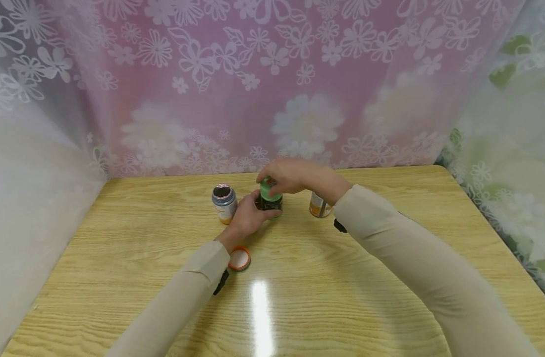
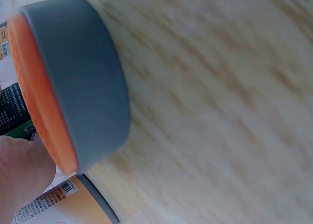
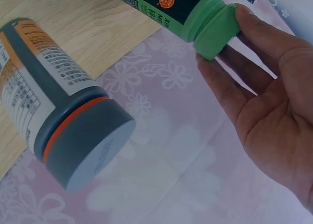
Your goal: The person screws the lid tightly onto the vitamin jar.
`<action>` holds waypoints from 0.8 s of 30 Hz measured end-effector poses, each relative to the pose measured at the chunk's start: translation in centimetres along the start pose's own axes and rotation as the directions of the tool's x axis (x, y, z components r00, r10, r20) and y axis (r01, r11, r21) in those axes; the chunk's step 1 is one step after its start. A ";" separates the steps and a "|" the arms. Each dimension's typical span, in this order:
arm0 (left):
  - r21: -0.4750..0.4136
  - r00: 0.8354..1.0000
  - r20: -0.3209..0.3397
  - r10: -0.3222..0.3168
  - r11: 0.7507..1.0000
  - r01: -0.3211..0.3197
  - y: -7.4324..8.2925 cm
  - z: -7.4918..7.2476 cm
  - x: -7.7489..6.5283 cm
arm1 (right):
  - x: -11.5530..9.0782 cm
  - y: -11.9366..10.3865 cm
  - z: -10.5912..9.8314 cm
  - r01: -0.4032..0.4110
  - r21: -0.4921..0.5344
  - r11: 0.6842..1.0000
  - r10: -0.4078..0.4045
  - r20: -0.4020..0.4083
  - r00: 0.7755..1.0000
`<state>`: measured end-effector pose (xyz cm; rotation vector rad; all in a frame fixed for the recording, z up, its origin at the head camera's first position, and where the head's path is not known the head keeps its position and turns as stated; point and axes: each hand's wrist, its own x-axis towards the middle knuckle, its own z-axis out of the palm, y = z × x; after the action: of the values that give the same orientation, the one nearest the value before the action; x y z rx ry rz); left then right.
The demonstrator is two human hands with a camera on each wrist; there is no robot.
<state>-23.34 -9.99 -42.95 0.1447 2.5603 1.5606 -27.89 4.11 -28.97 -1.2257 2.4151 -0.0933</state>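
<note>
A dark jar (image 1: 272, 204) with a green top stands near the table's back edge. My left hand (image 1: 249, 216) grips its body from the left, thumb across the front. From above, my right hand (image 1: 292, 176) pinches the green lid (image 3: 217, 34) between thumb and fingertips. The lid sits at the jar's mouth; I cannot tell how tightly. Just left of my left hand is an uncapped grey jar (image 1: 225, 204) with torn foil round its mouth. Its size matches a grey lid (image 2: 83, 82) with an orange rim, which lies inner side up by my left wrist.
Right of the dark jar stands a capped grey jar (image 3: 56, 89) with an orange ring and a white and orange label, partly behind my right wrist in the head view. A flowered curtain (image 1: 254, 109) hangs behind the wooden table (image 1: 121, 258).
</note>
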 end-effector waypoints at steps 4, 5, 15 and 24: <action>-0.008 1.000 0.004 0.003 1.000 -0.003 0.0 0.0 0.0 | 0.2 -0.4 -0.1 -0.052 0.004 0.999 0.052 0.004 0.999; -0.010 1.000 0.005 0.004 1.000 -0.004 0.0 0.0 0.0 | 0.3 -0.5 -0.1 -0.063 0.001 0.998 0.063 0.004 0.998; -0.001 1.000 -0.010 0.004 1.000 -0.004 0.0 0.0 0.0 | 0.4 -0.7 -0.1 -0.084 0.008 0.996 0.084 -0.026 0.996; 0.007 1.000 -0.007 0.009 1.000 -0.009 0.0 -0.1 0.1 | 0.1 0.2 -0.3 -0.003 0.082 0.997 0.008 -0.064 0.998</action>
<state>-23.43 -10.07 -42.93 0.1516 2.5746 1.5576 -28.17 4.11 -28.74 -1.1967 2.4436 -0.2305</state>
